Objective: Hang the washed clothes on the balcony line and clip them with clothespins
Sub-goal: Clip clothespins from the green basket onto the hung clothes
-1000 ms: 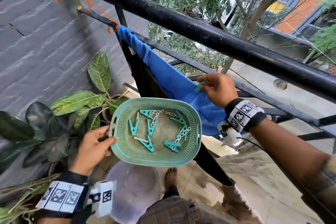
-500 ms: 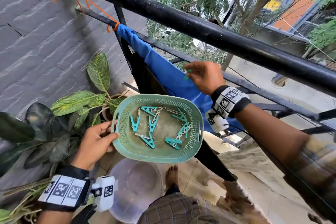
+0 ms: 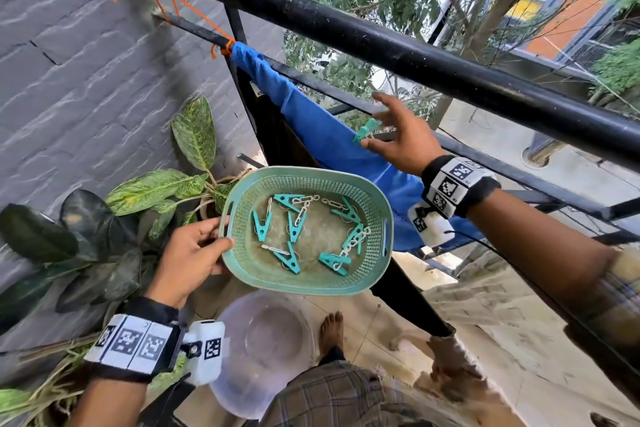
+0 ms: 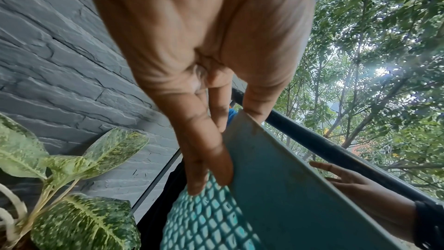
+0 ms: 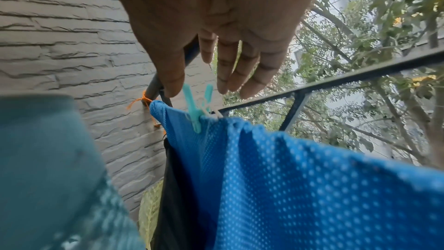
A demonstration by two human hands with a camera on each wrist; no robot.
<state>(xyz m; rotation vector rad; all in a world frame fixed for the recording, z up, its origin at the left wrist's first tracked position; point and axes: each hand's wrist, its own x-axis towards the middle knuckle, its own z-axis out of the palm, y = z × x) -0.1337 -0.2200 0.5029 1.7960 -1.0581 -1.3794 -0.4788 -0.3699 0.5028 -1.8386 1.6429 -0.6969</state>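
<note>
A blue mesh garment [image 3: 322, 135] [image 5: 300, 178] hangs over the line along the black railing. A teal clothespin [image 3: 364, 130] [image 5: 198, 110] sits clipped on its top edge. My right hand [image 3: 398, 135] [image 5: 216, 75] hovers just above the pin with straight, spread fingers, holding nothing. My left hand [image 3: 194, 250] [image 4: 209, 149] grips the rim of a green plastic basket [image 3: 239, 263] [image 4: 288, 187] with its thumb on top. Several teal clothespins [image 3: 294, 229] lie in the basket, some chained together. A black garment [image 3: 277, 142] hangs behind the blue one.
A thick black top rail [image 3: 381, 42] crosses above the line. An orange cord [image 3: 194, 10] ties the line near the grey brick wall [image 3: 86, 80]. A leafy potted plant [image 3: 156, 191] stands at the left. A clear plastic tub [image 3: 263, 350] and my bare foot [image 3: 330, 333] are on the floor.
My right hand moved left along the line with the clothespin, set it on the blue garment's edge, and let go with its fingers spread. The left hand still holds the basket.
</note>
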